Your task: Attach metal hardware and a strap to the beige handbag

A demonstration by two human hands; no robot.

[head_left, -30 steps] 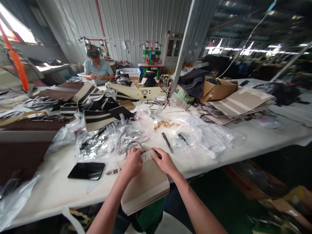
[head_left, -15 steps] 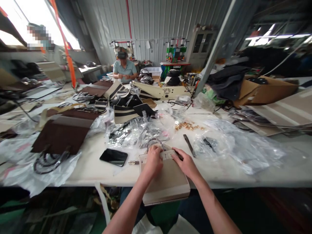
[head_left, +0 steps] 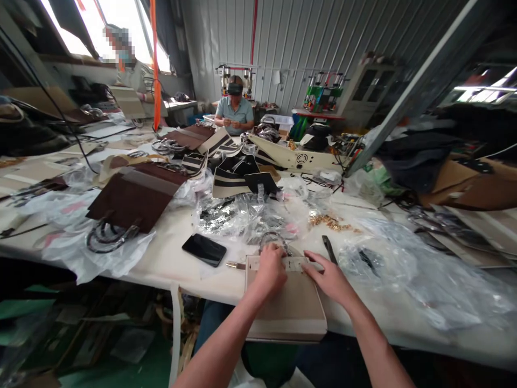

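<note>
Beige panel (head_left: 288, 307): flat on the near edge of the white surface (head_left: 161, 264), overhanging toward the body; far end under both hands.
Left hand (head_left: 271, 272): pressed down on the panel's top strip, fingers curled together on it; whether anything small is pinched, cannot tell.
Right hand (head_left: 332, 279): just beside the left, fingers laid flat and close together on the panel's upper right corner, pressing, not clamped.
Step in hand: likely fitting or lining up something at the panel's top edge, both hands steadying it.
Next move calls for: probably a firm hold on the panel and fine work at the fingertips.
Beyond the fingers: clear plastic bags (head_left: 242, 215) of dark parts, a metal ring partly hidden, loose gold hardware (head_left: 329, 222).
Left of the fingers: black phone (head_left: 204, 249), small metal piece (head_left: 235, 264).
Right of the fingers: dark narrow tool (head_left: 329, 249), more crumpled plastic.
In the way: bag clutter crowding the panel's far end.
Far off: a seated person (head_left: 234, 110) at work.
</note>
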